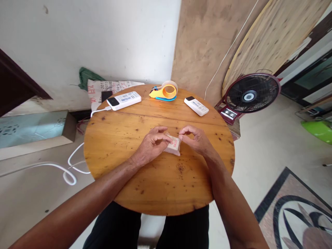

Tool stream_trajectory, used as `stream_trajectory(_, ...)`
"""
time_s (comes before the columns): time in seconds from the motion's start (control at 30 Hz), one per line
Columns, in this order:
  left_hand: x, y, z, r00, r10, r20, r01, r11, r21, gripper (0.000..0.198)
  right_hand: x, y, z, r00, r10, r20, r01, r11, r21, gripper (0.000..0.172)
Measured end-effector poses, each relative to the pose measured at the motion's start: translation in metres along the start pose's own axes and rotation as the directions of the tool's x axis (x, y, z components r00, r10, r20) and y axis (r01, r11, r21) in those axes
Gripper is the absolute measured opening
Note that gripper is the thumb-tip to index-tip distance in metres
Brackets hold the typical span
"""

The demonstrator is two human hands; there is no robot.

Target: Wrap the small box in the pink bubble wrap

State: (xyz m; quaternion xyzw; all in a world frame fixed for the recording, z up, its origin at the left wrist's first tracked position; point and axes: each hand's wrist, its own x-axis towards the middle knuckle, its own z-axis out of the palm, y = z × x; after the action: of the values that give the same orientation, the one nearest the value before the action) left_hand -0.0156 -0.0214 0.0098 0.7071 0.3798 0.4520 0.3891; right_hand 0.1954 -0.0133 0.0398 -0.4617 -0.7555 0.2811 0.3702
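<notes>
A small box in clear wrapping with red print [174,144] lies at the middle of the round wooden table. My left hand [153,143] rests on the box's left side, its fingers bent and apart, thumb and fingertips touching the wrapping. At the box's upper right corner is my right hand [195,139], with thumb and index finger pinched together. Whatever sits between those fingertips is too small to make out.
Along the table's [114,148] far side are a white power bank with a cable [127,100], a yellow tape dispenser [164,92] and a second white power bank [197,105]. A fan [250,95] stands beyond the right edge.
</notes>
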Motion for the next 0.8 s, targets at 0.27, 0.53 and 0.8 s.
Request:
stream_trajectory(0.27, 0.0, 0.002, 0.001, 0.999, 0.054, 0.004, -0.054, 0.997, 0.059, 0.019, 0.0, -0.006, 0.025, 0.967, 0.199, 0.161, -0.231, 0.949, 0.214, 0.015)
stream_trajectory(0.53, -0.001, -0.002, 0.002, 0.992, 0.126, 0.016, -0.127, 0.989, 0.082, 0.018, 0.006, 0.004, 0.041, 0.944, 0.317, 0.09, -0.325, 0.848, 0.42, 0.032)
stream_trajectory(0.8, -0.001, 0.0, 0.002, 0.984, 0.175, 0.026, -0.177, 0.973, 0.148, 0.018, 0.002, 0.008, 0.035, 0.938, 0.322, 0.13, -0.338, 0.766, 0.546, 0.038)
